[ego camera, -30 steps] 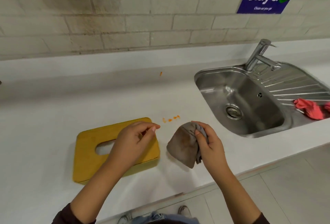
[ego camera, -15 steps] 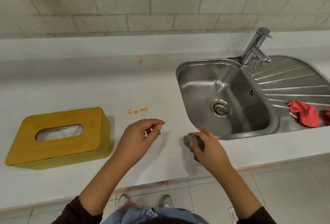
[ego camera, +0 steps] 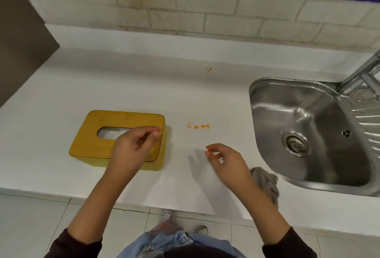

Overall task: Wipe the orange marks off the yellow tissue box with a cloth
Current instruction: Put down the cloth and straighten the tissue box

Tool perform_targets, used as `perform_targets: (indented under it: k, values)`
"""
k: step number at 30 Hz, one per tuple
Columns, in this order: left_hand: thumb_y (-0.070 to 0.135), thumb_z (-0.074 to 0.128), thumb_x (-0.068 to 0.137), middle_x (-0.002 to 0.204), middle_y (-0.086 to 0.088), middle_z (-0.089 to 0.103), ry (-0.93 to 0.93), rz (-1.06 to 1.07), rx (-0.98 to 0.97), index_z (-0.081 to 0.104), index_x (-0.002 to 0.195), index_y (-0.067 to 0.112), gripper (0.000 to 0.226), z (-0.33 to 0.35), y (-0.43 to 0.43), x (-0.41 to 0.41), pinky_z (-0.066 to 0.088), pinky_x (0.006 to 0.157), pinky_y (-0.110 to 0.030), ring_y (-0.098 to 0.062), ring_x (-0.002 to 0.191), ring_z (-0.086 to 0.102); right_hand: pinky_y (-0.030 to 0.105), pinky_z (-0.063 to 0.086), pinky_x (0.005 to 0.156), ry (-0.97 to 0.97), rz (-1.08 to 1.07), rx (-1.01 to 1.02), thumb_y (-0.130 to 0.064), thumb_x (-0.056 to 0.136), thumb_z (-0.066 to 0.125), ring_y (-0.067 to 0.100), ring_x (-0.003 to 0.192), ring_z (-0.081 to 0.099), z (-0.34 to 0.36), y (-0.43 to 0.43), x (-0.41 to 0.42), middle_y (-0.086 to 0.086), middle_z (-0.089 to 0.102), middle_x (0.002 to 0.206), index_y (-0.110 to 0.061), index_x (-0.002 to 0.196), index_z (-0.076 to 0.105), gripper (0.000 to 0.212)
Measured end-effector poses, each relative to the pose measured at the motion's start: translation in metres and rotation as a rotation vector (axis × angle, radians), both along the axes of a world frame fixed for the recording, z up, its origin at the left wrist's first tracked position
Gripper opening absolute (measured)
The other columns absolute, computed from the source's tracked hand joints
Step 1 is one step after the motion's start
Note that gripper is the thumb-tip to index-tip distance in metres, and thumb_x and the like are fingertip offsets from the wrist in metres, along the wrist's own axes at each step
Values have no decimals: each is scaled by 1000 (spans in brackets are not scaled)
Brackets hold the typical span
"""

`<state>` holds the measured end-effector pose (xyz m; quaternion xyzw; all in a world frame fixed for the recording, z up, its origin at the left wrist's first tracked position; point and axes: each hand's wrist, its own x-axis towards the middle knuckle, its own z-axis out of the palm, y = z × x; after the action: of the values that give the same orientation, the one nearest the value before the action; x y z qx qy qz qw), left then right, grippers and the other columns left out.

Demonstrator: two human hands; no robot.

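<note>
The yellow tissue box [ego camera: 92,140] lies flat on the white counter [ego camera: 61,93], its oval slot showing white tissue. My left hand [ego camera: 133,146] hovers over the box's right end, fingers loosely curled with thumb and forefinger near each other, holding nothing I can see. My right hand [ego camera: 224,161] is over the bare counter to the right of the box, fingers apart and empty. The grey cloth [ego camera: 266,183] lies crumpled near the counter's front edge, just right of my right wrist, beside the sink. No orange marks show on the visible part of the box.
Orange smears [ego camera: 198,126] sit on the counter between box and sink, and a smaller orange spot [ego camera: 209,69] lies farther back. A steel sink [ego camera: 308,134] with tap [ego camera: 362,76] fills the right. A dark panel [ego camera: 18,31] stands at the left; a brick wall runs behind.
My right hand has let go of the grey cloth, which now lies on the counter by the sink. My view swung left, and my left hand is back over the box.
</note>
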<state>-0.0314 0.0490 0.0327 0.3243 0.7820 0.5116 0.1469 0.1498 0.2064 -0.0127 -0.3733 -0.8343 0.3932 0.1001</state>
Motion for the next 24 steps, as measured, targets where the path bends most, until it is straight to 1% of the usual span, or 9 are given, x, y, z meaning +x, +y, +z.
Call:
perform_targets:
  k: [3,6,8,10,12,14,16,19,24]
  values:
    - [23,59,88,85,14,70,52,74,-19,68,90,39,18,0,-20,-29,40,68,0,5,82,61,2,41,64,82,-17,-141,-38,91,55,-6,81,57,3,-14,-37,-17,63,103,-28,116,59,27]
    - [21,58,89,93,17,68,85,149,-36,68,91,37,19,-3,-41,-58,39,72,1,8,88,58,8,42,72,138,-22,-200,-41,92,53,0,94,58,3,-30,-73,-13,56,120,-31,128,47,39]
    - [17,59,88,98,16,66,150,194,-54,69,92,34,20,-8,-54,-78,42,81,-7,0,95,58,22,43,90,151,-40,-252,-44,91,52,12,115,53,1,-41,-94,-10,46,136,-30,138,36,51]
    - [14,62,86,109,4,63,217,259,-112,69,101,26,20,-16,-64,-98,44,92,-27,-17,106,56,35,37,105,159,-70,-320,-46,90,51,18,131,40,-2,-51,-110,-6,34,148,-28,144,26,63]
    - [19,65,84,129,-8,52,185,330,-216,58,121,20,38,-26,-71,-112,37,101,-37,-28,120,46,40,32,111,164,-108,-389,-47,90,51,21,137,33,-5,-59,-123,-2,26,153,-26,147,18,70]
    - [30,64,84,143,-11,40,36,337,-283,37,139,19,63,-35,-74,-118,35,105,-42,-31,130,38,36,33,109,168,-138,-455,-43,92,51,22,137,33,-8,-64,-131,0,25,154,-25,148,15,69]
    - [39,60,85,147,-10,38,-62,306,-315,24,144,21,72,-43,-72,-122,38,103,-44,-31,130,41,24,41,96,171,-156,-496,-38,95,48,17,125,45,-11,-69,-137,-1,35,148,-24,147,19,61]
    - [41,58,86,139,-6,50,-47,250,-315,27,143,24,67,-48,-71,-126,43,89,-36,-30,121,51,5,39,74,178,-149,-455,-32,99,41,3,100,50,-11,-75,-140,-9,50,130,-26,142,29,45]
    - [41,60,84,125,-4,60,-36,195,-288,35,139,26,62,-47,-62,-131,45,78,-34,-30,108,57,20,36,89,167,-195,-406,-28,100,38,11,108,50,-3,-71,-148,-7,50,125,-22,145,25,47]
